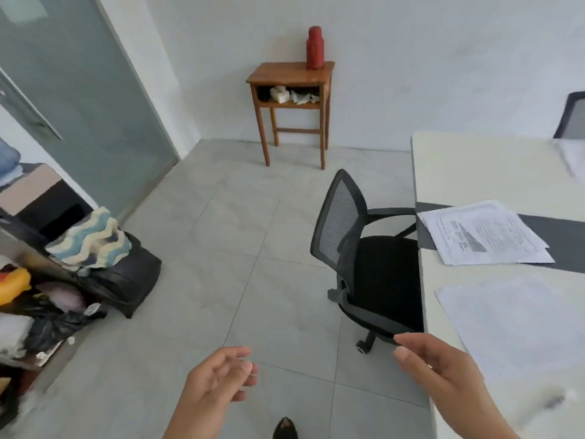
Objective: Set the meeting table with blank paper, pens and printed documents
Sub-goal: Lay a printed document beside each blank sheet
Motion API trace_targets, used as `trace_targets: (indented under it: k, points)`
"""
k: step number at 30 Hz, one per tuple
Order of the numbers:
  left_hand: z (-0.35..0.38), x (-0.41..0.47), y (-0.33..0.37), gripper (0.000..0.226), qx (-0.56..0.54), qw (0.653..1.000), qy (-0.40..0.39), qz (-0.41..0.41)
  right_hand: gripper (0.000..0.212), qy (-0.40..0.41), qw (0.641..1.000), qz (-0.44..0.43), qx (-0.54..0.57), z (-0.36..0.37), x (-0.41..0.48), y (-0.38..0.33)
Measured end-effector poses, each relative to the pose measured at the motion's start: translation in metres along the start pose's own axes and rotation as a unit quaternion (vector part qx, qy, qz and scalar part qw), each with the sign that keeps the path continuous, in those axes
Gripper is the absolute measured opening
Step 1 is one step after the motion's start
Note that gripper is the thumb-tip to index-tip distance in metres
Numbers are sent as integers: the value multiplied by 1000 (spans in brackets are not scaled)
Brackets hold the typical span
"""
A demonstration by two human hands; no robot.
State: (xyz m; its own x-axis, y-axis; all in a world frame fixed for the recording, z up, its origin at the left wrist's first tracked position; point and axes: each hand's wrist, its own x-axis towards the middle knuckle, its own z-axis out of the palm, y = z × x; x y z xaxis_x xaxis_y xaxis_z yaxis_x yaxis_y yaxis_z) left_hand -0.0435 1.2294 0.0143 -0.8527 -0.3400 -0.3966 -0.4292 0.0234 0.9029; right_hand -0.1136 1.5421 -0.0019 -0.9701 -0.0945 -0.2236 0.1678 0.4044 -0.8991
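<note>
Our fingers (242, 365) hang loose, lightly curled, holding nothing. Left hand (218, 383) off the table (474, 172); right hand (443, 369) at its edge. On the table: blank paper (512, 324), printed documents (484, 236) beyond. Chair (364, 248) against it.

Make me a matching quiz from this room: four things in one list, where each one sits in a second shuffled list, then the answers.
1 flask
2 printed papers
3 knitted blanket
4 office chair

A on the black bag
B on the floor beside the white table
C on the wooden side table
D on the white table

Pairs: 1-C, 2-D, 3-A, 4-B.
</note>
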Motion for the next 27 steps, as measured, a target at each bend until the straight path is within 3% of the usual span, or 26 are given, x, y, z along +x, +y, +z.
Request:
trace_targets:
  k: [4,10,15,23,27]
  points:
    - [-3,77,41,17,36,996,-76,20,14,72,997,27,21,9,22,-19]
    - [51,161,79,37,93,975,-203,19,14,172,977,114,49,1,52,-1]
    - [102,222,106,47,127,959,-254,4,10,203,967,142,58,-21,117,5]
    - [172,308,164,38,191,936,-297,15,9,231,962,116,89,-63,227,-11]
    - [216,341,187,37,228,907,-353,11,7,266,948,152,88,-82,247,-6]
